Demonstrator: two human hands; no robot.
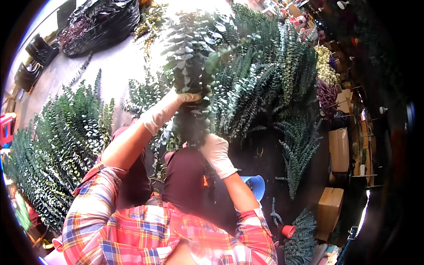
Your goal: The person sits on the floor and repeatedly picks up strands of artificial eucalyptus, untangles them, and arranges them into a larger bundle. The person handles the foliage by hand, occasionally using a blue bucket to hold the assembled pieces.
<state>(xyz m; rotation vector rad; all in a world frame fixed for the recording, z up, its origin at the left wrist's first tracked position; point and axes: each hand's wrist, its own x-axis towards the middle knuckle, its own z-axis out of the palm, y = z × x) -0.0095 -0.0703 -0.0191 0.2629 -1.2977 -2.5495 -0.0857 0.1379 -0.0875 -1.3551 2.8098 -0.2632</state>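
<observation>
A bunch of eucalyptus stems (187, 62) with round grey-green leaves stands upright above my knees, partly washed out by bright light. My left hand (184, 98), in a white glove, is closed around the middle of this bunch. Lower down, my right hand (215, 151), also gloved in white, has its fingers curled at the bunch's lower end beside my knee. Leaves and the back of the glove hide the right fingertips in part.
A large heap of eucalyptus (251, 75) lies ahead to the right, and another pile (62, 150) stands at my left. A black plastic bag (99, 28) sits far left. Cardboard boxes (338, 150), a blue container (255, 186) and a red cup (288, 231) are on the right.
</observation>
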